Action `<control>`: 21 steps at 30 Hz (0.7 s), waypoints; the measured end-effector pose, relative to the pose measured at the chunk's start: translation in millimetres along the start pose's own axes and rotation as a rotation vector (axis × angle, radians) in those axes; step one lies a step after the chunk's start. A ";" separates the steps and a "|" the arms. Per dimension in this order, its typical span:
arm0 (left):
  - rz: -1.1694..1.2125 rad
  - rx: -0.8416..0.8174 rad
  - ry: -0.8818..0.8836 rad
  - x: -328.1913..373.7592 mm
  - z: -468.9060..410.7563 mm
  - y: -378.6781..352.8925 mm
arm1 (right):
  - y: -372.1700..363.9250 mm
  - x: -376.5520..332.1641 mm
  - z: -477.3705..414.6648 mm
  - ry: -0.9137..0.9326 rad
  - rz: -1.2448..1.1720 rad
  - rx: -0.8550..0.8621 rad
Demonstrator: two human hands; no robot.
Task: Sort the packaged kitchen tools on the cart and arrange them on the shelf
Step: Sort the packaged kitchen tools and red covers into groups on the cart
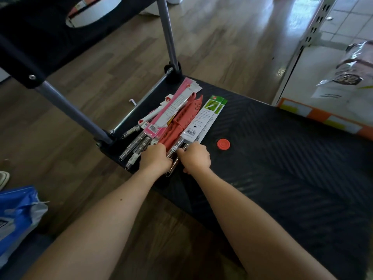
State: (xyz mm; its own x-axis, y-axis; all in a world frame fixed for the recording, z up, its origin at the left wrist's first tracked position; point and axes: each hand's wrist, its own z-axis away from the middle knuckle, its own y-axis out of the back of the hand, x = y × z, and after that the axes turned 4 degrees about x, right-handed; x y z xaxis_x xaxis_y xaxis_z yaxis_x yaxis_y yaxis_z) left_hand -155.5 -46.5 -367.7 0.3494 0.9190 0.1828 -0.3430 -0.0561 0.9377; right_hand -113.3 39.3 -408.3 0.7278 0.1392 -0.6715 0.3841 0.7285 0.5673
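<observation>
Head view looks down on a black ribbed cart deck (282, 158) filling the right and centre of the frame, its grey handle tubes (70, 110) rising toward the upper left over a wood-look floor (212, 47). Packaged kitchen tools (173, 118) lie fanned at the deck's left end: pink-carded ones, red sheathed knives (181, 118), and green-and-white carded ones (205, 120) on the right. Left hand (155, 159) is curled over the metal handles (139, 142) near the red knives. Right hand (194, 158), just beside it, pinches the handle ends of the green-carded tools. A small red disc (223, 144) sits on the deck to the right.
</observation>
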 end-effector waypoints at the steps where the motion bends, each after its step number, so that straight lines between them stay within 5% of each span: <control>1: -0.031 0.003 -0.017 -0.9 1.2 1.2 | 2.2 -3.5 -0.7 0.030 0.080 -0.024; 4: -0.147 0.000 -0.074 -1.7 5.4 3.3 | 4.9 -8.1 -3.4 0.067 0.199 -0.046; 9: -0.050 -0.061 -0.062 5.1 14.9 -0.8 | 22.0 2.4 1.8 -0.080 -0.106 -0.135; 16: 0.242 -0.231 -0.098 81.5 61.1 -34.0 | 116.5 83.6 37.2 -0.156 0.066 -0.010; 21: 0.355 -0.320 -0.180 124.2 107.4 -61.7 | 176.5 143.9 67.9 -0.327 -0.273 0.183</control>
State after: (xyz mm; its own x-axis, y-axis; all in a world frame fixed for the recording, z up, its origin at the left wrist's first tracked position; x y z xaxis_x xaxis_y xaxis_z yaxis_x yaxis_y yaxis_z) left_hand 2.8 29.3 -371.1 0.2980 0.7816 0.5480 -0.7078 -0.2043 0.6762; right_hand 97.9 142.3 -372.4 0.7159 -0.2814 -0.6389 0.6591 0.5744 0.4855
